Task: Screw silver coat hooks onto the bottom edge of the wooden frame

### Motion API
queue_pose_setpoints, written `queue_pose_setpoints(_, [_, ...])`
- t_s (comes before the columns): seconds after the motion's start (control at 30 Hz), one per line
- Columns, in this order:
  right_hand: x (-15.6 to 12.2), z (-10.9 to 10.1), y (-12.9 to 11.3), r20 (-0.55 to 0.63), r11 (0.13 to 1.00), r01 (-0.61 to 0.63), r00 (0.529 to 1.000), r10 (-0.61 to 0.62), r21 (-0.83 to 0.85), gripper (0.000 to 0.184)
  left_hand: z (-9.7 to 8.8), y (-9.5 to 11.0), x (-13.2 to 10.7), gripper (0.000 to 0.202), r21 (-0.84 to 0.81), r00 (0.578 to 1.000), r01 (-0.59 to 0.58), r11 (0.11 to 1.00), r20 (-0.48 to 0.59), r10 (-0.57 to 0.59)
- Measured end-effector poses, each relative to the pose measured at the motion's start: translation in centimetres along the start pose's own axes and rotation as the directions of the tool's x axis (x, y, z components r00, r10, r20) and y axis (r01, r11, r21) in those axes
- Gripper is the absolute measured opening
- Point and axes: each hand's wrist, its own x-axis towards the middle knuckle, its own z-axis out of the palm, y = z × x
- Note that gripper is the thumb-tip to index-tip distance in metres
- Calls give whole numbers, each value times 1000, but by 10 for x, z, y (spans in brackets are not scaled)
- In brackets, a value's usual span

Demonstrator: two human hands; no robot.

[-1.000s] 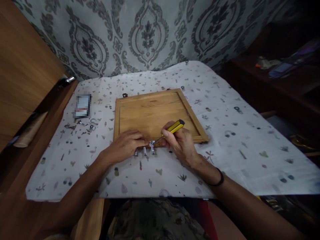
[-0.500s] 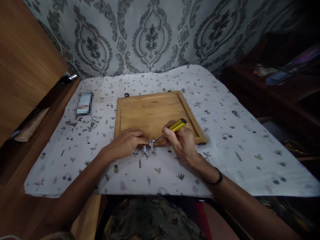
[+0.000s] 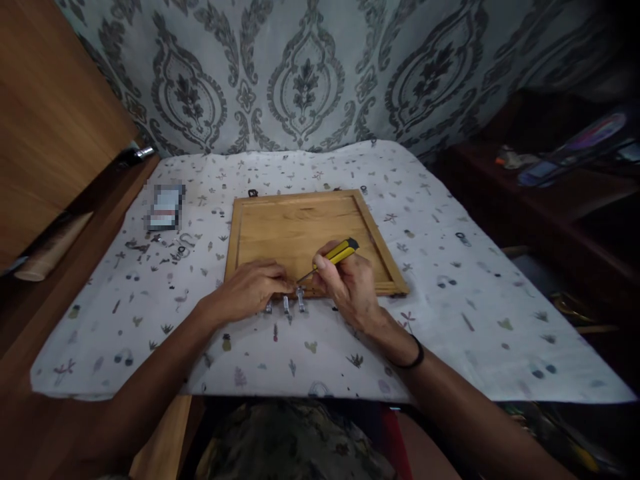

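A wooden framed board (image 3: 305, 233) lies flat on a printed white cloth. My right hand (image 3: 353, 287) is closed round the yellow and black handle of a screwdriver (image 3: 343, 252). The thin shaft slants down to the left, its tip by the board's near edge, close to my left fingertips. There a silver metal hook (image 3: 301, 300) juts out over the edge, with a second hook (image 3: 287, 305) and a third hook (image 3: 269, 307) to its left. My left hand (image 3: 255, 287) rests on the near left part of the board, fingers drawn together; anything pinched in them is hidden.
A blurred-out phone-like object (image 3: 166, 207) lies on the cloth (image 3: 425, 360) at left, with small loose hardware (image 3: 183, 250) in front of it. A dark clip (image 3: 253, 193) shows at the board's far edge. A wooden cabinet (image 3: 55, 100) stands at left.
The screwdriver and my right hand have shifted slightly left, the tip now nearer my left fingertips. The whole view has moved a little; my left hand stays by the hooks.
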Motion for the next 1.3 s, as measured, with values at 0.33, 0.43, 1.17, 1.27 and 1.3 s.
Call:
queue_pose_setpoints(0.33, [-5, -5, 4, 20, 998, 27, 999, -26, -65, 40, 0, 1, -1, 38, -10, 1000, 13, 1000, 8, -13])
queue_pose_setpoints(0.43, [-6, -4, 5, 21, 998, 22, 1000, -21, -62, 41, 2, 0, -1, 38, -16, 1000, 15, 1000, 5, -15])
queue_pose_setpoints(1.17, [-4, 0, -2, 178, 814, -245, 968, 176, 526, 46, -2, -2, 1, 38, -49, 1000, 8, 999, 29, -7])
queue_pose_setpoints(1.27, [-3, 1, 0, 191, 798, -255, 965, 178, 546, 46, -1, -3, 1, 38, -53, 999, 5, 999, 32, -3])
queue_pose_setpoints(1.3, [-2, 0, 0, 201, 800, -261, 963, 179, 540, 46, -1, -4, 1, 38, -54, 1000, 0, 999, 26, 1])
